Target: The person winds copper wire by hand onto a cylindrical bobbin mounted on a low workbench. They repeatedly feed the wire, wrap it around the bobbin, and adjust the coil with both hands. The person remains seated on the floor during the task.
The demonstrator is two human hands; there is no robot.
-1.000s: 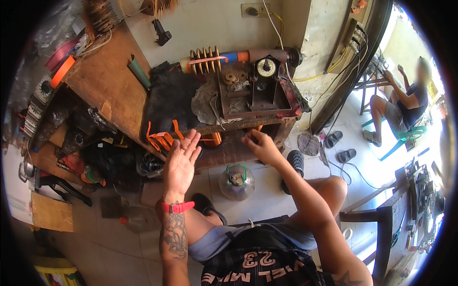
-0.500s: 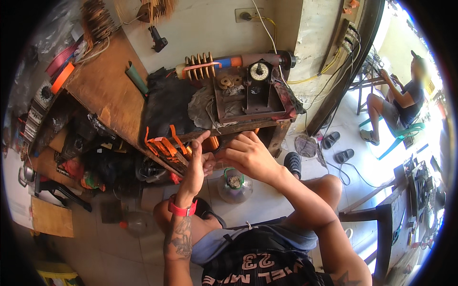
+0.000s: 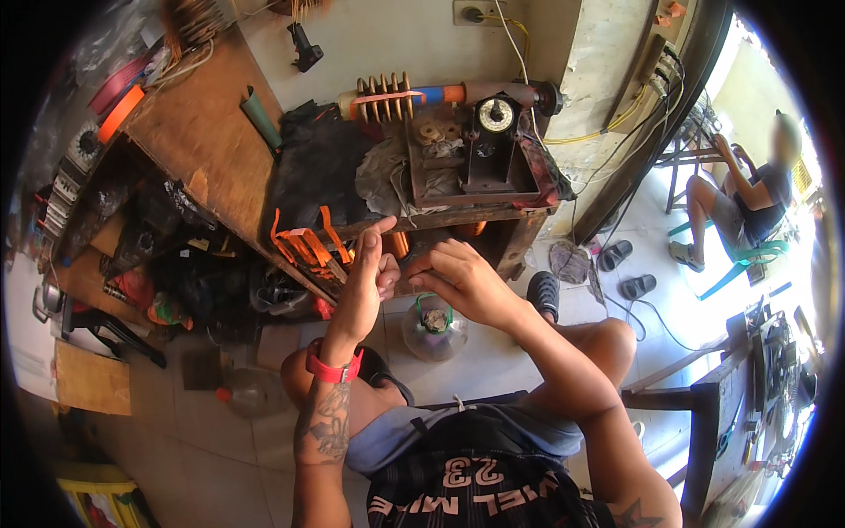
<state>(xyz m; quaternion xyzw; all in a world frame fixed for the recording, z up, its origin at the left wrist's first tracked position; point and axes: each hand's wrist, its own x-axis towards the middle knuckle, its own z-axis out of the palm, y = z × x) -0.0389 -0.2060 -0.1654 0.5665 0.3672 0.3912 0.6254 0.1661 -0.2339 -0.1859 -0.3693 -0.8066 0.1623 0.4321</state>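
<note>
My left hand (image 3: 365, 282) raised upright, fingers straight and loosely spread, thumb up; nothing clearly gripped. My right hand (image 3: 462, 280) just beside it, fingers pinched, maybe on thin wire, too fine to tell. Winding rig (image 3: 480, 154) on tabletop (image 3: 202, 150) beyond hands, untouched. Glass jar (image 3: 433, 327) on floor directly below. Work looks early.
</note>
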